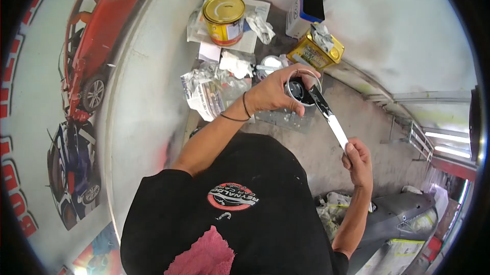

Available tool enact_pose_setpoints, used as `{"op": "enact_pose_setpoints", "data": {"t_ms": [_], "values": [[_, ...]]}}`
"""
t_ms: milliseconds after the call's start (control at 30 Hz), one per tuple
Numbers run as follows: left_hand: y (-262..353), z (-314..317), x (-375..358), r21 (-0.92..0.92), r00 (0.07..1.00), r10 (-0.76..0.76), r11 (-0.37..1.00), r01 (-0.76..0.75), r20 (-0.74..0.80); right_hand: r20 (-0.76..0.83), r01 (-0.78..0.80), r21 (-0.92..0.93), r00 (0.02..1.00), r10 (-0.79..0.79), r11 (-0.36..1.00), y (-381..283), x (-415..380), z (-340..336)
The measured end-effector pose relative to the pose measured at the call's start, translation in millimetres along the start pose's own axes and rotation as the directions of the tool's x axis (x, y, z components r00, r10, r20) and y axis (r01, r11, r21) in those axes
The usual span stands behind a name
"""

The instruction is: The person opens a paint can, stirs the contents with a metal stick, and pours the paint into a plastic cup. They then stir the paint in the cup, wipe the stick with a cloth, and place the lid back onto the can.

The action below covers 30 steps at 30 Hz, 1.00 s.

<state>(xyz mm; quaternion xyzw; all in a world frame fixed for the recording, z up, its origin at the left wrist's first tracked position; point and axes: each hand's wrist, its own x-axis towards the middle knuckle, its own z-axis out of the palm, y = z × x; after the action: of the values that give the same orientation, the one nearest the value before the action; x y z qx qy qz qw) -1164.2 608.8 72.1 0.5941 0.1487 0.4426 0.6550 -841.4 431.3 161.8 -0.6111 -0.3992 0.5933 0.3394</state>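
Observation:
My left hand (273, 90) is wrapped round a clear plastic cup (292, 78) and tips its mouth towards me. Black paint (297, 90) lies inside the cup. In my right hand (359, 160) is a flat white stir stick (337, 131), gripped near its lower end. Its upper half is coated in black paint and reaches the cup's right rim. Just behind my left hand, a small tub with a whitish top (271, 62) stands on the table, partly hidden.
A yellow paint can (223, 19) stands on newspaper at the back. Right of it are a white-and-blue container (304, 13) and a gold rectangular tin (316, 50). Crumpled paper and plastic (209, 88) lie at left. A dark car bumper (393, 216) sits at lower right.

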Motion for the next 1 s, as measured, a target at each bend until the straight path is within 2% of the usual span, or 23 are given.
{"op": "enact_pose_setpoints", "data": {"t_ms": [67,233,300,367,433,500,533,600,633,700,733,800,867,933,1000], "values": [[-4.1,-0.2,-4.0,-0.038,0.999,-0.029,0.999,0.030,0.021,-0.044,-0.048,-0.041,0.998,0.046,0.998,-5.1,-13.7,-5.9],[-17.6,-0.8,-7.2,0.034,0.995,-0.012,0.999,0.009,0.096,-0.076,-0.125,-0.142,0.990,0.116,0.982,-24.3,-45.9,-23.0],[-19.4,-1.3,-5.5,-0.012,0.995,0.000,1.000,0.002,0.096,-0.107,-0.181,-0.220,0.981,0.160,0.959,-30.6,-54.9,-26.7],[-21.3,-1.7,-4.3,-0.053,0.995,0.014,0.999,-0.009,0.097,-0.124,-0.183,-0.166,0.979,0.164,0.969,-32.9,-63.7,-26.9],[-26.0,-1.0,-4.3,-0.056,0.994,-0.055,0.997,0.060,0.100,-0.139,-0.170,-0.111,0.978,0.154,0.979,-30.7,-64.5,-26.1],[-34.9,6.1,-4.4,-0.084,0.991,-0.044,0.995,0.055,0.125,-0.201,0.011,0.021,0.979,-0.006,1.000,-10.0,-60.2,-19.8],[-35.2,11.7,-3.2,-0.112,0.989,-0.042,0.992,0.058,0.141,-0.216,0.029,0.021,0.976,-0.023,0.999,-3.9,-54.1,-14.9],[-32.8,23.7,0.2,-0.119,0.979,-0.037,0.991,0.061,0.198,-0.140,0.115,-0.170,0.980,-0.139,0.979,5.6,-33.1,-2.5],[-33.7,31.0,1.2,-0.159,0.976,-0.047,0.984,0.082,0.214,-0.150,0.131,-0.171,0.976,-0.157,0.977,14.2,-26.0,2.4],[-39.1,40.2,1.1,-0.192,0.972,-0.073,0.974,0.117,0.222,-0.122,0.104,0.029,0.987,-0.100,0.994,26.8,-11.6,12.2],[-41.5,41.6,0.7,-0.184,0.973,-0.065,0.977,0.107,0.221,-0.118,0.116,0.027,0.987,-0.112,0.993,26.7,-7.8,17.1],[-44.4,44.2,-1.0,-0.211,0.975,-0.096,0.967,0.140,0.202,-0.065,0.061,0.266,0.997,-0.046,0.962,25.3,-2.4,28.1],[-43.6,44.9,-3.0,-0.270,0.977,-0.115,0.949,0.161,0.180,-0.093,0.040,0.242,0.996,-0.018,0.969,12.6,-1.1,44.4],[-42.2,41.8,-2.1,-0.191,0.990,-0.109,0.974,0.125,0.090,-0.004,-0.045,0.327,0.999,0.049,0.944,11.1,1.6,46.8],[-38.8,39.7,-3.3,-0.204,0.991,-0.112,0.971,0.124,0.070,0.054,-0.077,0.333,0.997,0.063,0.940,10.8,3.7,46.1]]}}
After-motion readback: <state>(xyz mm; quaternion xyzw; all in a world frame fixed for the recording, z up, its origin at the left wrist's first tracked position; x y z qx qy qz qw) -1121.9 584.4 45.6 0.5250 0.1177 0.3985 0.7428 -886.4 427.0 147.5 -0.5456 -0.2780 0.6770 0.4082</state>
